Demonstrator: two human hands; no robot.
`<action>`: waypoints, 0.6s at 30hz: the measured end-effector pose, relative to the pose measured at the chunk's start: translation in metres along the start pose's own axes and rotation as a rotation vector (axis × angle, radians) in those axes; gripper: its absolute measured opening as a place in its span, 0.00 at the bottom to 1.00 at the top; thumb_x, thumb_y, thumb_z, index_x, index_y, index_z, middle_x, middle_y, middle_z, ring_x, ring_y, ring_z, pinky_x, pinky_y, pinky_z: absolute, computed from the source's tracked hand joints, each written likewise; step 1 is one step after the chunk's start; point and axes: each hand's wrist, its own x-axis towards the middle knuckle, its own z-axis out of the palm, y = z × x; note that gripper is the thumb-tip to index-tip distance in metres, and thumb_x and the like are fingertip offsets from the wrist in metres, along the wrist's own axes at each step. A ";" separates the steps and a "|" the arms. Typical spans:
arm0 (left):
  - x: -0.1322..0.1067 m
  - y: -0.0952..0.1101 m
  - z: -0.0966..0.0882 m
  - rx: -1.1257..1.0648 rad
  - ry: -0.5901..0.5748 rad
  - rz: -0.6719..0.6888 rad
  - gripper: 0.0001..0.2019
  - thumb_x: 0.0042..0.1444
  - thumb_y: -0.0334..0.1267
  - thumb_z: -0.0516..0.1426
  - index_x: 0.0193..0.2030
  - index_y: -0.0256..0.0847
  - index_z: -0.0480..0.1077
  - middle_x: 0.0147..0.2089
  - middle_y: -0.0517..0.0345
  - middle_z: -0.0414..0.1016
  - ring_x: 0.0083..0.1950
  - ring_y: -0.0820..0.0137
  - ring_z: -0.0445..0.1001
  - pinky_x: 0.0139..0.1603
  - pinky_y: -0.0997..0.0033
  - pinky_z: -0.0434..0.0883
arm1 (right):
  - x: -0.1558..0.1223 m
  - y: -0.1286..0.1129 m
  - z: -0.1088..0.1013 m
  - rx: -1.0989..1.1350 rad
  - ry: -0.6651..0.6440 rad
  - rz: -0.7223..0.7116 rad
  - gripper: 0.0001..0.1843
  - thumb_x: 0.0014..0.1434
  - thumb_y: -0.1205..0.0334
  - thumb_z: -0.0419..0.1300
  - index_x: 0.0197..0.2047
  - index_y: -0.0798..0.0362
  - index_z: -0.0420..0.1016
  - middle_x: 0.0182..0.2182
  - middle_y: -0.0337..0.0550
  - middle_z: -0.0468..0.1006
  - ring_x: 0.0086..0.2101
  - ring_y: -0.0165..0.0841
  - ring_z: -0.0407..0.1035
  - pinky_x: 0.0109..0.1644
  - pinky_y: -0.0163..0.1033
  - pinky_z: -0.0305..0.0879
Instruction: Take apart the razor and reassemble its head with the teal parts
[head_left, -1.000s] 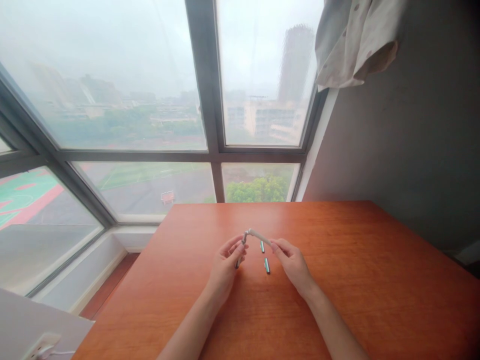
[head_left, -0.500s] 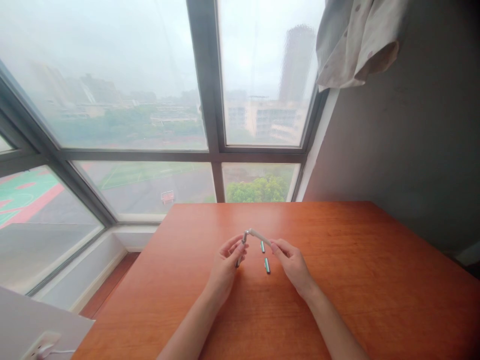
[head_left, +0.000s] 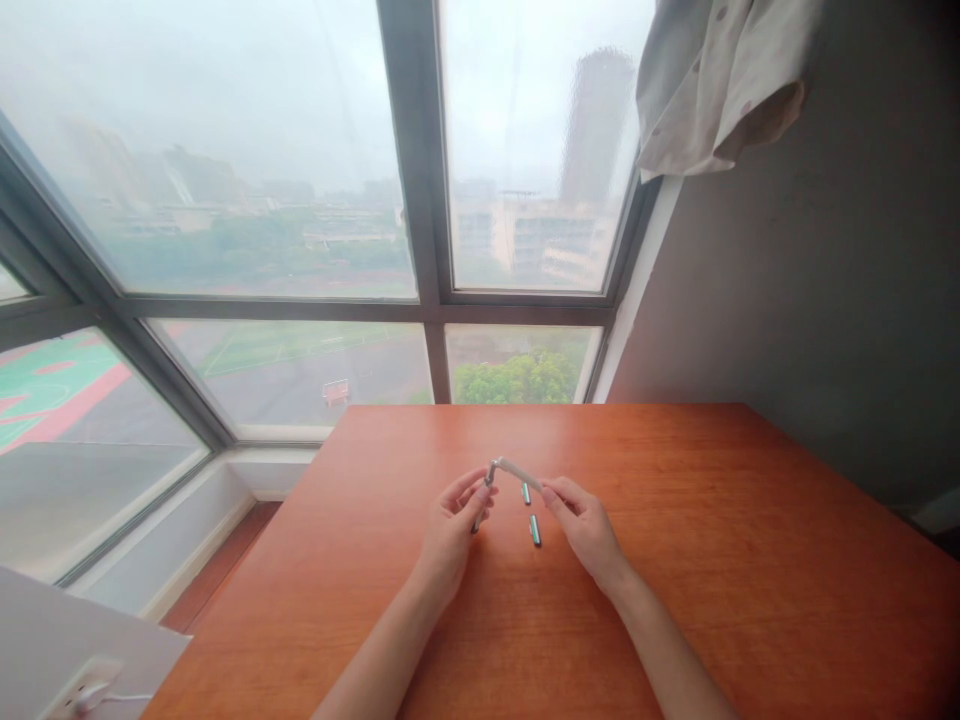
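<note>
Big window [head_left: 262, 130] fills the back, reddish-brown tabletop [head_left: 750, 520] in front of it. Left hand [head_left: 448, 530] and right hand [head_left: 589, 525] are both pinched onto a bent, silvery tool [head_left: 517, 471] — left on the leg with the dark tip, right on the end of the pale leg. Tool's between them, bend up top. Tiniest bits: far strip [head_left: 526, 493] and near strip [head_left: 535, 530], green and dark — lying on the tabletop, apart.

Razor cartridges [head_left: 535, 530] on the table [head_left: 750, 540]
</note>
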 end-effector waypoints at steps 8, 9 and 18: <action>0.000 -0.001 0.000 -0.005 0.028 -0.003 0.20 0.44 0.40 0.67 0.45 0.38 0.76 0.34 0.51 0.77 0.32 0.73 0.70 0.34 0.74 0.66 | 0.001 0.002 0.000 0.002 0.040 0.012 0.19 0.60 0.48 0.55 0.40 0.54 0.78 0.29 0.41 0.71 0.32 0.34 0.64 0.36 0.35 0.60; 0.000 -0.001 0.001 -0.009 0.026 -0.002 0.20 0.44 0.40 0.67 0.45 0.39 0.76 0.34 0.51 0.77 0.32 0.73 0.70 0.34 0.74 0.66 | 0.001 0.002 0.000 0.008 0.042 0.010 0.19 0.60 0.49 0.55 0.40 0.54 0.78 0.29 0.41 0.72 0.32 0.34 0.64 0.36 0.35 0.60; -0.002 0.002 0.002 -0.026 0.022 0.001 0.20 0.44 0.41 0.67 0.45 0.39 0.76 0.33 0.51 0.77 0.32 0.72 0.70 0.35 0.72 0.66 | 0.000 -0.004 -0.002 0.032 0.072 0.043 0.19 0.59 0.48 0.55 0.40 0.55 0.78 0.28 0.40 0.70 0.32 0.34 0.63 0.36 0.35 0.59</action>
